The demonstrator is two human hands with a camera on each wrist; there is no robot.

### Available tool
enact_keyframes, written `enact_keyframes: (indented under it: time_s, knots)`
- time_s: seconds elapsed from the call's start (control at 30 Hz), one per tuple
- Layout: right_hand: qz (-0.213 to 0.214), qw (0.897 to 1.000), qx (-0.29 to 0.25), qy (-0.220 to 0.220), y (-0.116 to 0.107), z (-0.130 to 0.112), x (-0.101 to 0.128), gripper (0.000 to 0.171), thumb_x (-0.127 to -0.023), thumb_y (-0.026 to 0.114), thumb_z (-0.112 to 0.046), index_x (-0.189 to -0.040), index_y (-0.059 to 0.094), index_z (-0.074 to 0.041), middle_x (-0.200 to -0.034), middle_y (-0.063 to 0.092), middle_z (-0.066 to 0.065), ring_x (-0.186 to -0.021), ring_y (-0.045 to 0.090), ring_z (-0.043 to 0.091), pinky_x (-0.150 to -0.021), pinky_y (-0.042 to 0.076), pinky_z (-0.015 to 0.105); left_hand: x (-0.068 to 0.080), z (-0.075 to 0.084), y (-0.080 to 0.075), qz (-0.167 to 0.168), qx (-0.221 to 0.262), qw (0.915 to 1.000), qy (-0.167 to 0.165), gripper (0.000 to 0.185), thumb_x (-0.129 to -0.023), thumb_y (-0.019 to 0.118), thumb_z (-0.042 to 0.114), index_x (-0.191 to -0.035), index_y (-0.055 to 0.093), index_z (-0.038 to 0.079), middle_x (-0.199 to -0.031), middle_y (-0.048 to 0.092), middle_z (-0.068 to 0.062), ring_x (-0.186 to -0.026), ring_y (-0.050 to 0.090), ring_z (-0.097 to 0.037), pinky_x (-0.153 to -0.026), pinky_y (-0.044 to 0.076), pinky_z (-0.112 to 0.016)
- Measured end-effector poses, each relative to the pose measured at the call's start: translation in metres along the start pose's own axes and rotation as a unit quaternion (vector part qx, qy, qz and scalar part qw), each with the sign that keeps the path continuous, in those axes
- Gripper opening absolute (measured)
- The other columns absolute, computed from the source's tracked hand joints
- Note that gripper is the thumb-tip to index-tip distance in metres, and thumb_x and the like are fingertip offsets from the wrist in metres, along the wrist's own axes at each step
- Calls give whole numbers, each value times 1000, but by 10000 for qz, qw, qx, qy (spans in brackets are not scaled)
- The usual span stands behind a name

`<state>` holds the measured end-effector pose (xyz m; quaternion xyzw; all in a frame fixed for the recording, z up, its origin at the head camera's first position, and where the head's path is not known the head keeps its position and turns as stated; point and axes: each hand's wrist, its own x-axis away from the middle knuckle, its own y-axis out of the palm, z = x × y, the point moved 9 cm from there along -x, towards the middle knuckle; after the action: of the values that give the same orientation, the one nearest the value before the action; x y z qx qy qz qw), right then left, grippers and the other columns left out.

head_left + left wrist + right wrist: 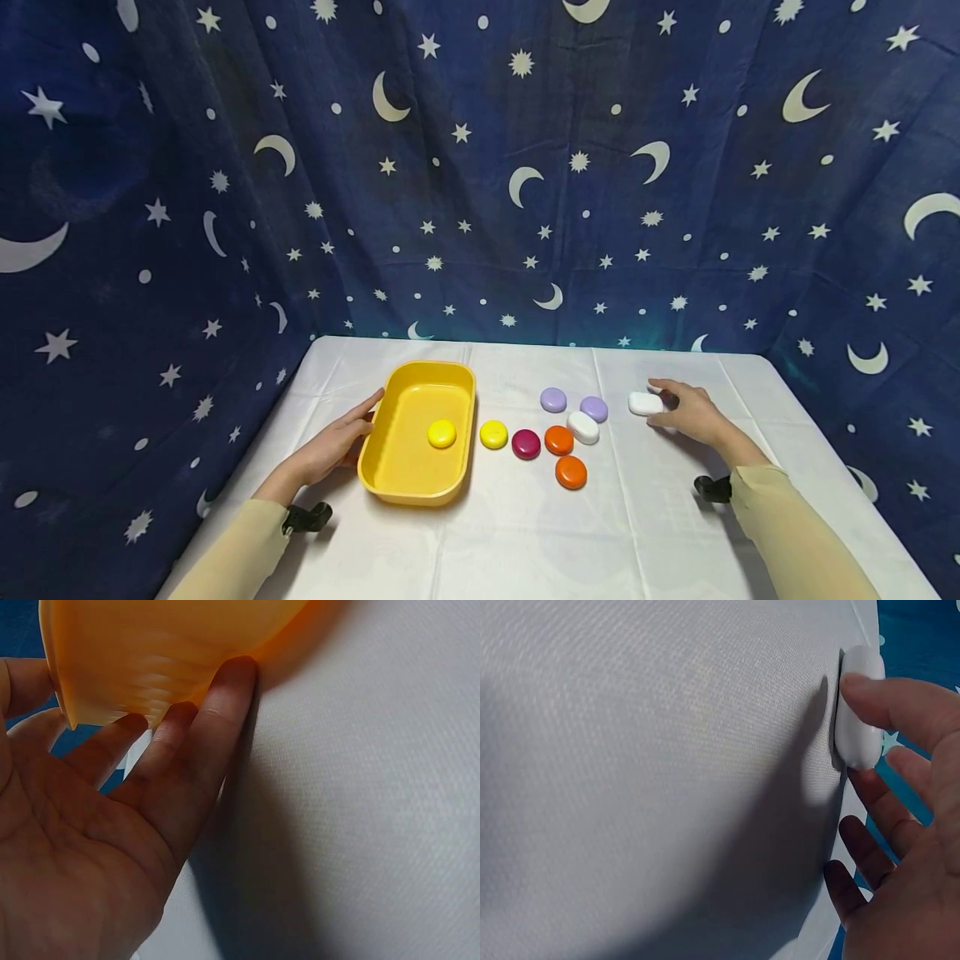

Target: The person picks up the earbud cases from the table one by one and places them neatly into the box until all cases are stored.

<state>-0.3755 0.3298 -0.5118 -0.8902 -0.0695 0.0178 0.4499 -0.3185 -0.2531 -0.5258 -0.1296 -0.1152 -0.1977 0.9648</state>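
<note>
Nine glossy pieces are in view: two yellow, one magenta, two orange, two lilac and two white. One yellow disc sits inside the single yellow tray, right of its middle; the other eight pieces are outside it.

The right grip is narrowed to a pinch, with one white rounded piece between thumb and finger, out at the right end of the group. The other fingers are spread below it in the right wrist view. Whether that piece is lifted, I cannot tell. The left grip is loosely spread, its fingertips against the outside of the tray's left wall.

On the counter, covered in white cloth, a second yellow disc lies just right of the tray, then one magenta disc. Right of that are two orange discs, an upper orange disc and a lower orange disc. The other white piece, a white oval, lies just beside the upper orange one. Behind are two lilac discs: a left lilac disc, a little apart, and a right lilac disc close to the white oval. A dark blue curtain with moons and stars hangs behind.
</note>
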Motion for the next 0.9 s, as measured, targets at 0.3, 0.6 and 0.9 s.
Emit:
enact_keyframes:
  time_s: [0.3, 0.6, 0.9]
  knots:
    - [-98, 9996, 198, 162, 2, -1, 1, 76, -80, 85, -38, -140, 58, 0, -127, 61, 26, -114, 44, 42, -93, 35, 62, -1, -1, 0, 3, -2, 10000, 0, 64, -107, 44, 22, -165, 18, 35, -169, 12, -19, -123, 54, -33, -86, 58, -44]
    - [-102, 9996, 245, 58, 2, -3, 0, 70, -82, 84, -38, -137, 61, 0, -124, 63, 24, -112, 45, 41, -90, 36, 59, -1, -1, 0, 7, 82, 10000, 3, 64, -107, 45, 23, -165, 19, 35, -168, 15, -19, -127, 53, -34, -90, 56, -45]
    - [-20, 9996, 281, -81, 1, -2, -1, 64, -82, 84, -37, -132, 65, 0, -123, 64, 23, -112, 47, 41, -91, 36, 60, -1, -2, -1, 10, 103, 9999, -22, 64, -107, 45, 23, -164, 20, 37, -169, 14, -18, -127, 53, -34, -89, 57, -44]
